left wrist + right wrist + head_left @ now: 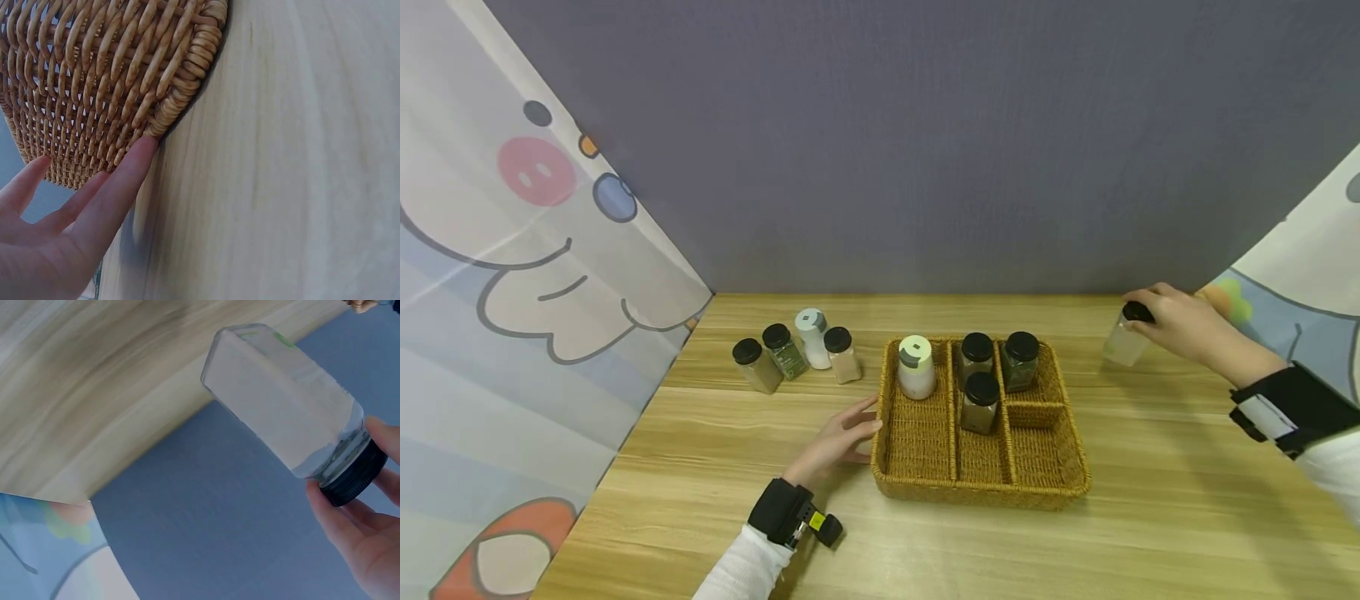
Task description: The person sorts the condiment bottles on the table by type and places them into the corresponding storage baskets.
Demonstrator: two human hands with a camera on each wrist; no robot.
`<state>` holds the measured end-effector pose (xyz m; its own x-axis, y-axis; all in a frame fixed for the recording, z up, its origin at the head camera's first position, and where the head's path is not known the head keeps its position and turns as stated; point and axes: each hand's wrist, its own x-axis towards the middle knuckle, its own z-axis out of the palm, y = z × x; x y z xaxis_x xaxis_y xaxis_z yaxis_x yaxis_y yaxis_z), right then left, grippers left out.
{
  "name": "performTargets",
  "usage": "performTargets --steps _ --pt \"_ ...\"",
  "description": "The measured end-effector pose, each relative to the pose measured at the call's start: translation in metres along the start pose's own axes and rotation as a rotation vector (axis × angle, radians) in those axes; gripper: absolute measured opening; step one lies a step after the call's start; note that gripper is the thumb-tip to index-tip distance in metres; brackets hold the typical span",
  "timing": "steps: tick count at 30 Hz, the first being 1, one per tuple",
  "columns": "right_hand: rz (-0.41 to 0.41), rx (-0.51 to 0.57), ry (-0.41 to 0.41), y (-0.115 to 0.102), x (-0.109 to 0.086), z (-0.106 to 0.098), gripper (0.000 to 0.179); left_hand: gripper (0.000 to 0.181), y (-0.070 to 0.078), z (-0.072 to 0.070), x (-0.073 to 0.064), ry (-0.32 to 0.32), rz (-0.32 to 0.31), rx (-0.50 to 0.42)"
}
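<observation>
At the right of the head view my right hand (1176, 321) grips a clear spice jar (281, 403) by its black lid, with pale powder inside. The right wrist view shows its fingers and thumb around that lid, the jar tilted. My left hand (833, 442) touches the left side of a woven basket (981, 493), its fingers fairly straight against the wicker. Inside the basket stand a white shaker bottle (917, 379) in the left compartment, two black-lidded jars (979, 408) in the middle one, and another dark-filled jar (1020, 367) at the back right.
Left of the basket several containers stand together: a brownish jar (760, 371), a green-labelled jar (786, 354), a white shaker (814, 342) and a beige jar (844, 360). A grey panel (925, 167) rises behind the wooden table (970, 550), with printed cloth (512, 333) at the sides.
</observation>
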<state>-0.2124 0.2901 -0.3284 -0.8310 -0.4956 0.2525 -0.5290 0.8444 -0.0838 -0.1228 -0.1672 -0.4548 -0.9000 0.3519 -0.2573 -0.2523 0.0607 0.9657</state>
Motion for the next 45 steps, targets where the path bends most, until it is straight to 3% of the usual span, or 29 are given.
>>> performTargets --steps 7,12,21,30,37,45 --pt "-0.074 -0.020 0.044 -0.011 -0.002 -0.006 0.040 0.067 0.001 0.000 0.000 0.001 0.000 -0.006" --pt "-0.085 -0.018 0.055 -0.018 -0.004 -0.010 0.041 0.065 0.002 0.000 -0.001 -0.001 -0.002 -0.015" --pt "-0.229 -0.025 0.198 -0.026 -0.007 -0.013 0.037 0.063 0.005 0.002 -0.003 -0.005 -0.010 -0.009" --pt "-0.296 0.012 0.240 -0.037 -0.010 -0.015 0.033 0.065 0.002 0.000 0.000 -0.007 0.002 -0.004" --pt "-0.369 0.060 0.279 -0.048 -0.011 -0.014 0.064 0.065 0.002 0.000 0.000 -0.014 0.002 -0.011" --pt "-0.403 0.076 0.291 -0.064 -0.012 -0.014 0.062 0.067 0.001 0.000 0.000 -0.013 -0.003 -0.008"
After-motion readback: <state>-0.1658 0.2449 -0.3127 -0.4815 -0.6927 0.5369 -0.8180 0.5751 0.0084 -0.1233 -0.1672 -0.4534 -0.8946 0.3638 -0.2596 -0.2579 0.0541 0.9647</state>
